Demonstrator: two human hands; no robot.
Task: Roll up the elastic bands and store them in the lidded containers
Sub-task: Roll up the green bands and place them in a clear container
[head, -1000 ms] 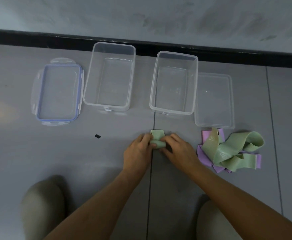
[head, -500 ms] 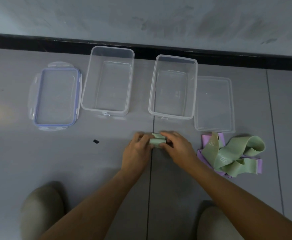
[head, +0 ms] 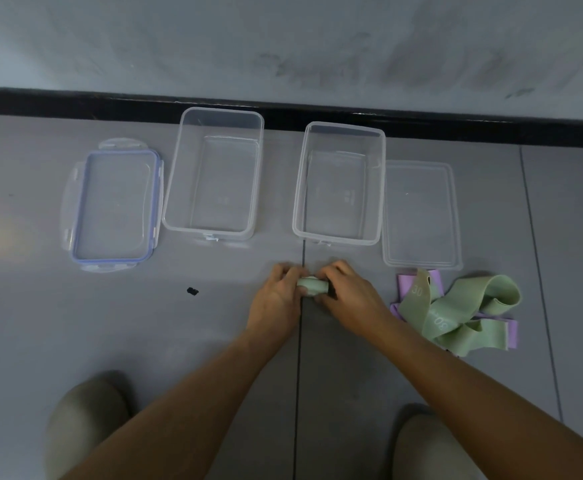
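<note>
Hands: left hand [head: 276, 299] and right hand [head: 348, 296] are held close together just above the floor [head: 75, 323], in front of the right container [head: 303, 188].
Fingers: those of both hands are curled round the rolled green band [head: 312, 285], one hand at each end; only the middle of the roll is seen between them.
Rolled green band: it is held as a short, tight roll lying crosswise over a seam in the floor, outside both containers.
Containers: the left container [head: 182, 188] and the right container are set side by side near the black skirting [head: 283, 105], both uncovered, with nothing seen inside.
Lids: a blue-edged lid [head: 115, 209] is laid flat just left of the left container; a plain clear lid [head: 419, 213] is laid flat against the right side of the right container.
Loose bands: a tangle of green bands [head: 456, 313] marked "30" is heaped on purple bands [head: 406, 284], right of the hands and just below the clear lid.
Other: a small black object [head: 192, 291] is seen on the floor left of the hands; two knees [head: 85, 420] are seen at the bottom edge.
</note>
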